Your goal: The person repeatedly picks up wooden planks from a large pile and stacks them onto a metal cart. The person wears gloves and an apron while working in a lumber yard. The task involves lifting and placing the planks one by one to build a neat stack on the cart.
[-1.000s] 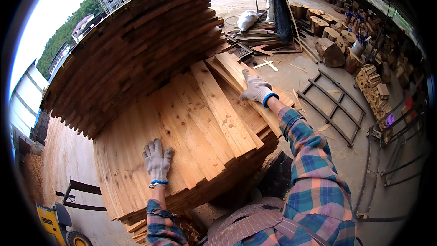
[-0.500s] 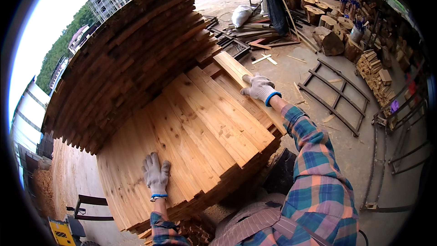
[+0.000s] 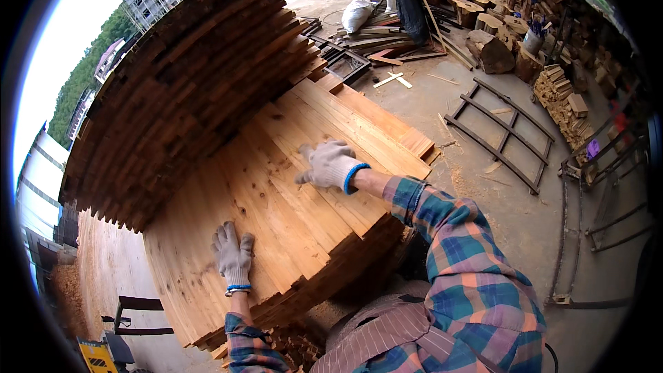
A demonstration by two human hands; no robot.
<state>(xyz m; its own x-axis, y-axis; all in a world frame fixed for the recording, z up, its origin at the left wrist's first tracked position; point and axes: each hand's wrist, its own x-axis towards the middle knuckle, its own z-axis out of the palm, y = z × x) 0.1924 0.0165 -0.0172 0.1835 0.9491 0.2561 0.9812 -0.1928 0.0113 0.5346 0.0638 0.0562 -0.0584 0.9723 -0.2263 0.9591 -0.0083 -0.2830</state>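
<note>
Top layer: the sawn planks (image 3: pixel 276 224) are lying side by side in front of the person, below both hands, with dark knots showing in the wood.
Long axis: the planks are running from the near edge, close to the body, away toward the tall plank stack (image 3: pixel 179 90); in this bent view they are leaning to the upper left, more strongly at the right side.
Right hand: the gloved right hand (image 3: pixel 330 164) is staying over the right-middle part of the layer, with fingers spread and thumb apart, holding no plank; whether it is pressing on the wood or floating just above, I cannot tell. Its fingers are pointing left and a little away, slanting across the planks.
Left hand: the gloved left hand (image 3: pixel 233 254) is resting open and flat on the left part, near the front edge, its fingers pointing away from the body.
Right-edge plank: this plank (image 3: pixel 373 135) is lying just beside the right hand, on its right and far side; the right hand is being the nearer one, while the left hand is lying well apart from it.
Lower step: beyond that plank, some lower planks (image 3: pixel 387 119) are showing along the right side.
Floor: to the right, a dark ladder-like frame (image 3: pixel 507 131) is lying apart from the wood.
</note>
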